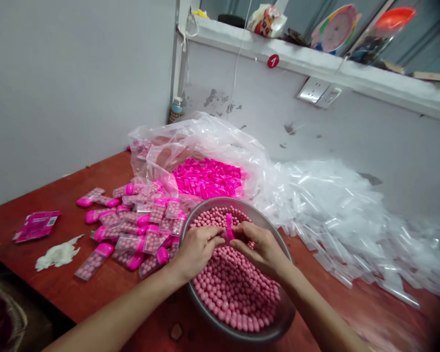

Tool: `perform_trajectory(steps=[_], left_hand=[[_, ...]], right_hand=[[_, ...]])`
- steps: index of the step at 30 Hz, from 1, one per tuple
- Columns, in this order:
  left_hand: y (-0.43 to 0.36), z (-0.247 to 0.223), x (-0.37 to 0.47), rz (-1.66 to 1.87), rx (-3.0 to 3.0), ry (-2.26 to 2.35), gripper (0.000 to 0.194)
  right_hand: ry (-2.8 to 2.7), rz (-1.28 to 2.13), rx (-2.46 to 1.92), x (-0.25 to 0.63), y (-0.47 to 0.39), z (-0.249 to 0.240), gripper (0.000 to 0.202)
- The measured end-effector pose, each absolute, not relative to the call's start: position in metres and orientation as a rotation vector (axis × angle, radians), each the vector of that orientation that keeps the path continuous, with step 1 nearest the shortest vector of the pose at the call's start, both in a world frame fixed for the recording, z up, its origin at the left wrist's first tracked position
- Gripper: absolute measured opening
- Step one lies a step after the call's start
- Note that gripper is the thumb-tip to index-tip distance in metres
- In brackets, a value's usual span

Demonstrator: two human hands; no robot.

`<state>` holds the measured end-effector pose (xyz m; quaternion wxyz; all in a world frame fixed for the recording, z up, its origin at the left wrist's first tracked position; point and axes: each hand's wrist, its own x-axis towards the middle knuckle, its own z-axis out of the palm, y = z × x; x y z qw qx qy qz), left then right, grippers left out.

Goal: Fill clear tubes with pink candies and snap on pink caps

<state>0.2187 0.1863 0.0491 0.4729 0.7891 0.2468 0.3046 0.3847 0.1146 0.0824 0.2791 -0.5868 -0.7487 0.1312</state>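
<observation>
Over a metal bowl of round pink beads, my left hand and my right hand meet. A bright pink cap stands upright between them, pinched by my right fingers. The left fingers are pressed together around something clear at the cap's side, largely hidden by the fingers; it may be a small container. Left of the bowl lies a pile of clear containers filled with beads and closed with pink caps. Behind the bowl, loose pink caps fill an open plastic bag.
A large heap of clear empty containers spreads at the right. On the red table, a pink packet and a torn white scrap lie at the left. A small bottle stands by the wall corner.
</observation>
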Motion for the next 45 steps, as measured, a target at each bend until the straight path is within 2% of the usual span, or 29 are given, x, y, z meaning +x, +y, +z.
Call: perform_trajectory(steps=[9,18,19,22,23,26,29,35,37,41,45], left_hand=[[0.181,0.035,0.216,0.745,2.213,0.492,0.018],[0.18,0.035,0.212,0.662,2.369,0.544,0.018],[0.181,0.037,0.213,0.652,2.341,0.541,0.018],[0.182,0.041,0.214,0.629,2.204,0.511,0.021],[0.182,0.042,0.214,0.63,2.148,0.506,0.022],[0.185,0.045,0.214,0.656,2.0,0.557,0.021],[0.191,0.046,0.214,0.728,1.852,0.602,0.019],[0.198,0.044,0.222,0.791,1.573,0.627,0.017],[0.198,0.041,0.224,0.799,1.55,0.656,0.017],[0.197,0.038,0.226,0.793,1.541,0.687,0.017],[0.195,0.037,0.226,0.787,1.568,0.694,0.018]], right_hand=[[-2.211,0.137,-1.576,0.378,0.1,0.069,0.009],[-2.358,0.244,-1.563,0.386,0.11,0.076,0.008],[-2.378,0.193,-1.587,0.385,0.11,0.081,0.014],[-2.481,-0.001,-1.631,0.38,0.113,0.102,0.056],[-2.54,-0.04,-1.62,0.378,0.115,0.109,0.063],[-2.681,-0.102,-1.572,0.375,0.12,0.119,0.056],[-2.567,-0.222,-1.637,0.378,0.119,0.11,0.046],[-2.165,-0.337,-1.858,0.364,0.115,0.061,0.079],[-2.055,-0.39,-1.909,0.357,0.118,0.051,0.076],[-1.986,-0.455,-1.878,0.354,0.127,0.042,0.059],[-2.0,-0.48,-1.813,0.357,0.129,0.041,0.059]])
